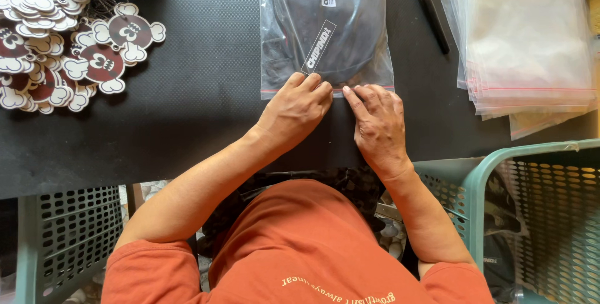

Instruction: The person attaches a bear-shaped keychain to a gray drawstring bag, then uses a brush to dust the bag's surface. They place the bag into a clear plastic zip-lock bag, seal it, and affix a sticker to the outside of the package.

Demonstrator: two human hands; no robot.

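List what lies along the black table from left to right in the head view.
Pile of cartoon-shaped tags → left hand → right hand, both pressing the near edge of a clear zip bag with dark contents → black brush → stack of empty clear bags.

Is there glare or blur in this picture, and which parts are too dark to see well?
Head view: even daylight, sharp focus, no motion blur on the left hand or right hand. Pale glare streaks the clear zip bag and washes out the stack of empty bags. The black garment inside shows little detail against the black mat.
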